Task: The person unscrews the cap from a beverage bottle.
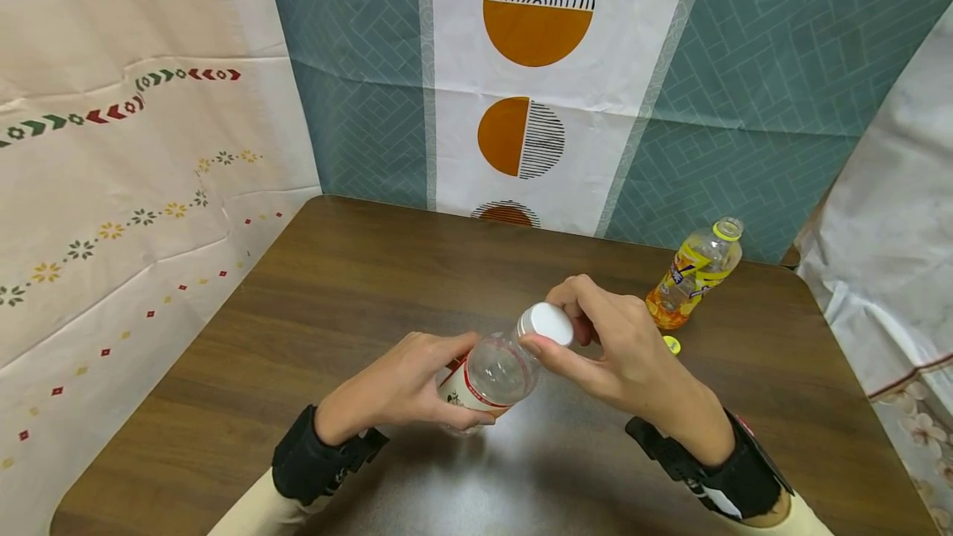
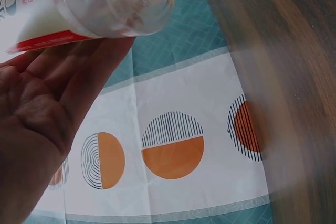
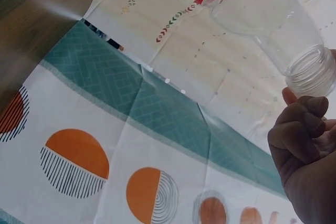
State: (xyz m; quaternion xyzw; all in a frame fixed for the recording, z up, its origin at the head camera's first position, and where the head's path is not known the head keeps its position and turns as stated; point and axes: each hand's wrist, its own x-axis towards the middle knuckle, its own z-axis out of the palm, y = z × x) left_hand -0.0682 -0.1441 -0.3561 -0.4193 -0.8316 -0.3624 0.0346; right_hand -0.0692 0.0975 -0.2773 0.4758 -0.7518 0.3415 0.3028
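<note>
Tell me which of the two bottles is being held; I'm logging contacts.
The clear plastic bottle with the red-and-white label, gripped by the left hand. The yellow-labelled bottle of orange drink stands untouched on the table behind.

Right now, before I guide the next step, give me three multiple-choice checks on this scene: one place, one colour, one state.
1. Where does the small yellow cap lie?
A. on the table by the orange bottle
B. in the left hand
C. on the clear bottle

2. What colour is the cap that the right hand pinches?
A. red
B. white
C. green

3. How is the mouth of the clear bottle?
A. capped
B. bare
C. taped over

Answers:
1. A: the head view shows it on the wood at that bottle's foot.
2. B: it shows plain white between thumb and fingers.
3. B: the right wrist view shows open threads, while the left hand grips the body.
</note>
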